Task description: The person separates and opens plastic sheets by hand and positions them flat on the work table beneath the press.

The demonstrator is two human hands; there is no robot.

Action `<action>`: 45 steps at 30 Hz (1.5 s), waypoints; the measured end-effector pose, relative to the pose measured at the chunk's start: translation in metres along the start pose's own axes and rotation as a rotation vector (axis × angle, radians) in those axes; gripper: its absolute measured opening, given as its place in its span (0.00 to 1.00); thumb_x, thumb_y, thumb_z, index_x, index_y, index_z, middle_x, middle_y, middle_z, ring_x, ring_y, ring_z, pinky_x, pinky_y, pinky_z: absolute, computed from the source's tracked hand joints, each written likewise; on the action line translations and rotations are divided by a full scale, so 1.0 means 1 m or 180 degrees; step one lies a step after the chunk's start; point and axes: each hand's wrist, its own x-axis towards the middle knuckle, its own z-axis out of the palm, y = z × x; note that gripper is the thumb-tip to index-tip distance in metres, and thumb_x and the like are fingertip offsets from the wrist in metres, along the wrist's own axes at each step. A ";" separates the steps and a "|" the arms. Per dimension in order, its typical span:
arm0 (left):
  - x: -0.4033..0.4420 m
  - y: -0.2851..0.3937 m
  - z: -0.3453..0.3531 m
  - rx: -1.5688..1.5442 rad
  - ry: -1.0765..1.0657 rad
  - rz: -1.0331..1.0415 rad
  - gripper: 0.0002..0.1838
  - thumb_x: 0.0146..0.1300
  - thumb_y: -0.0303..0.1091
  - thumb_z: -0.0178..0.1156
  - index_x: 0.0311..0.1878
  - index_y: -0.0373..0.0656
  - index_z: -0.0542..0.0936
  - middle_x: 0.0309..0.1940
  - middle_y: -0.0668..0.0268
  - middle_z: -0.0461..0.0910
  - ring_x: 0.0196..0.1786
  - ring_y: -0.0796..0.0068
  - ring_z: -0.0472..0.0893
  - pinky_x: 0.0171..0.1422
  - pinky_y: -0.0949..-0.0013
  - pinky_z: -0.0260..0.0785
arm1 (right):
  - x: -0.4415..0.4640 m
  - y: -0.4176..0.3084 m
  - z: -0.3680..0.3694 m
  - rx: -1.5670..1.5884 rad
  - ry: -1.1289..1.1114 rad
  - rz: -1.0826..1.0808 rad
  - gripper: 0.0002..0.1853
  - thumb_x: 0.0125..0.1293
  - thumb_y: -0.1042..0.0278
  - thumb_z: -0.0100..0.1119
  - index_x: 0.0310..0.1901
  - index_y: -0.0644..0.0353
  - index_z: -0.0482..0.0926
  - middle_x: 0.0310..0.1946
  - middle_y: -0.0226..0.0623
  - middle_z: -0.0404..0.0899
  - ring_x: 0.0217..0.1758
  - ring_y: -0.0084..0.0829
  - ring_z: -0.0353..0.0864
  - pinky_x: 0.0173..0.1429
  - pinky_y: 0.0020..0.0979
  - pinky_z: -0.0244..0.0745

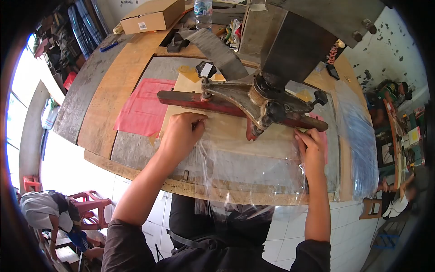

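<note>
A clear plastic sheet (249, 181) lies on the worktable and hangs over its front edge toward my lap. My left hand (181, 129) pinches the sheet's far left corner, its fingers curled just in front of the machine's long bar. At the far right corner, my right hand (311, 147) holds the sheet between thumb and fingers, close under the bar's right end. The worn red-and-grey press bar (181, 99) spans the work area above a beige pad (231, 136). Whether the bar touches the sheet cannot be made out.
Above the bar stands the dark machine head (294, 45) with black knobs. Pink sheeting (145, 109) lies left, a stack of bluish clear plastic (358, 154) right. A cardboard box (152, 18) and water bottle (203, 13) stand behind. Other people sit low at both sides.
</note>
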 end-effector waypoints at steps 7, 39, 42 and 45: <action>-0.006 -0.008 -0.003 0.0165 0.0073 0.0610 0.12 0.70 0.30 0.64 0.51 0.35 0.88 0.40 0.46 0.88 0.42 0.46 0.88 0.50 0.53 0.79 | -0.013 -0.009 -0.017 0.0177 -0.0027 0.0060 0.10 0.71 0.77 0.66 0.51 0.65 0.89 0.43 0.42 0.83 0.45 0.45 0.85 0.50 0.41 0.80; -0.100 0.019 -0.013 0.0434 0.0431 0.0769 0.18 0.67 0.32 0.67 0.58 0.37 0.86 0.54 0.53 0.87 0.57 0.49 0.85 0.63 0.53 0.75 | -0.085 -0.026 -0.045 0.1017 0.0617 0.0914 0.14 0.81 0.68 0.53 0.48 0.67 0.87 0.43 0.42 0.90 0.49 0.40 0.89 0.57 0.38 0.81; -0.100 0.020 -0.013 0.0431 0.0462 0.0795 0.17 0.68 0.33 0.67 0.57 0.37 0.86 0.53 0.53 0.87 0.56 0.49 0.85 0.63 0.53 0.75 | -0.085 -0.026 -0.046 0.1016 0.0606 0.0899 0.14 0.81 0.69 0.53 0.48 0.67 0.87 0.42 0.42 0.90 0.48 0.39 0.89 0.57 0.38 0.81; -0.101 0.020 -0.013 0.0463 0.0470 0.0803 0.17 0.68 0.33 0.67 0.57 0.38 0.87 0.52 0.54 0.88 0.55 0.49 0.85 0.63 0.53 0.75 | -0.085 -0.026 -0.046 0.0994 0.0599 0.0869 0.14 0.81 0.69 0.53 0.48 0.67 0.88 0.42 0.42 0.91 0.48 0.39 0.89 0.56 0.37 0.81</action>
